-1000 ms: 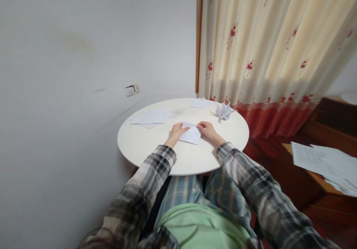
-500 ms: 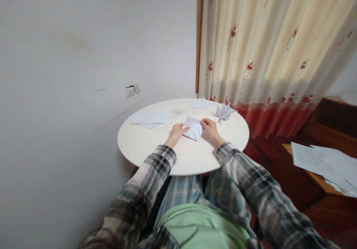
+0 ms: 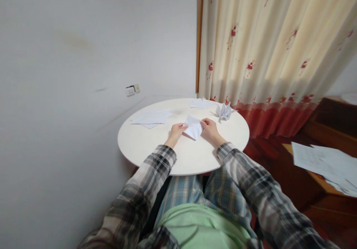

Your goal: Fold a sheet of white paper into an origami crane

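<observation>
folded paper — white, creased | four-sided, cornerwise | between left hand and right hand — over table

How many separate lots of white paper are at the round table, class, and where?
4: folded paper held by left hand and right hand; flat sheets at left; more sheets at back; crumpled cluster at right. Stacking may hide individual sheets.

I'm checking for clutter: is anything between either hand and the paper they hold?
Nothing visible: left hand and right hand both grip the folded paper directly. The crumpled paper lies beyond the right hand.
</observation>
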`<move>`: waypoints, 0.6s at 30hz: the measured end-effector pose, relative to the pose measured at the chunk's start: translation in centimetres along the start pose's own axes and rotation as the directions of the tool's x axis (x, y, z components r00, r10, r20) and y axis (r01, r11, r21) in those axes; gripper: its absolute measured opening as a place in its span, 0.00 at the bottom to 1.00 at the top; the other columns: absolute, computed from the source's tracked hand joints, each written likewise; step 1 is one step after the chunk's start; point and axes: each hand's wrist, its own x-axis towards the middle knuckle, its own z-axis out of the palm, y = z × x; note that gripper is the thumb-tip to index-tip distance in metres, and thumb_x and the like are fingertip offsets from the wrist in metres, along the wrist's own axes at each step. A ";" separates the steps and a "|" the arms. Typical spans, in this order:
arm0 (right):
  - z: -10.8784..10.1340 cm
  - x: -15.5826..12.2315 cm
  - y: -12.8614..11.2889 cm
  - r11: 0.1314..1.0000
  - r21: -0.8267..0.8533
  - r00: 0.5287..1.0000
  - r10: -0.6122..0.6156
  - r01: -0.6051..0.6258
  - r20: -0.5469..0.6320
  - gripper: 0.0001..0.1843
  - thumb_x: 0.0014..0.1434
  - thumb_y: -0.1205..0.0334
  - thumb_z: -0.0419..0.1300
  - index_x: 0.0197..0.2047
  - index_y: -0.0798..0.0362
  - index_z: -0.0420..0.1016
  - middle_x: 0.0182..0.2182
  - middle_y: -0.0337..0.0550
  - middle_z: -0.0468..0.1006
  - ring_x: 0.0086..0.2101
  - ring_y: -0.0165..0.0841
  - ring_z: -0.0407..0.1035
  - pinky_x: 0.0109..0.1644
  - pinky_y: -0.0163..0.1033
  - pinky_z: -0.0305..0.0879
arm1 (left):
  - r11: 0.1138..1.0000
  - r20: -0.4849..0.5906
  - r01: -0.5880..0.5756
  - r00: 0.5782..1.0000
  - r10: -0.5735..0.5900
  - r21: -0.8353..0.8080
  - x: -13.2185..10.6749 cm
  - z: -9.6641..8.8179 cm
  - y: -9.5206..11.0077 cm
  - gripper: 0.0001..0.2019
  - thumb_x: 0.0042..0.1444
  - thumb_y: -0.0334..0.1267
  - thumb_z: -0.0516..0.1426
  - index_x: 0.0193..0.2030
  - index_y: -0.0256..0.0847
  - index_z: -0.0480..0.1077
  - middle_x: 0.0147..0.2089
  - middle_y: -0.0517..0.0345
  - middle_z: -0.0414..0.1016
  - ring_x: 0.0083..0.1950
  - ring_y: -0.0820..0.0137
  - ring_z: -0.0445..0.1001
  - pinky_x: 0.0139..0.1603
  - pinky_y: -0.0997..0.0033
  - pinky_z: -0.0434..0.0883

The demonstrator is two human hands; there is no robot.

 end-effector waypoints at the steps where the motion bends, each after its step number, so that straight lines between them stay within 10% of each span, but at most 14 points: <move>1: 0.0 0.1 0.1 1.000 -0.003 1.000 0.014 -0.014 0.008 0.09 0.47 0.61 0.54 0.28 0.57 0.71 0.23 0.40 0.72 0.25 0.28 0.63 0.30 0.32 0.60 | 1.000 0.004 0.000 1.000 0.000 -0.001 0.0 0.0 0.0 0.10 0.35 0.36 0.62 0.27 0.33 0.73 0.27 0.54 0.75 0.27 0.71 0.70 0.30 0.74 0.64; 18: 0.2 0.1 0.3 0.990 0.040 0.990 0.134 -0.136 0.032 0.11 0.47 0.65 0.51 0.31 0.57 0.74 0.23 0.41 0.74 0.20 0.26 0.63 0.24 0.30 0.63 | 0.998 -0.150 0.005 0.989 0.005 0.068 0.0 -0.6 -0.1 0.10 0.38 0.37 0.62 0.28 0.34 0.73 0.28 0.54 0.75 0.29 0.70 0.70 0.29 0.73 0.66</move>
